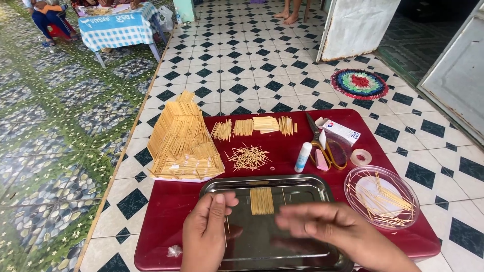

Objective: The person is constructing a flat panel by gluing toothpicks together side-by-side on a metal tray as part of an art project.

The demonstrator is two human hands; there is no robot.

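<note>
We pinch a single toothpick (226,227) in our left hand (205,232) over the steel tray (307,186), our blurred right hand (327,226) loosely spread beside the glued toothpick panel (261,200); adding it calls for aligning it flush against the panel's edge.

thin toothpick (226,229), upright, over steel tray (302,187)

Metal tray (312,187) sits on low table (166,201), near edge. In tray: flat toothpick panel (261,200). Behind tray: loose toothpick pile (247,156), glue stick (303,156), scissors (322,143). Behind-left of tray: toothpick house (182,138). Right of tray: round lid w/ toothpicks (381,197); tape roll (361,157) behind it.
</note>
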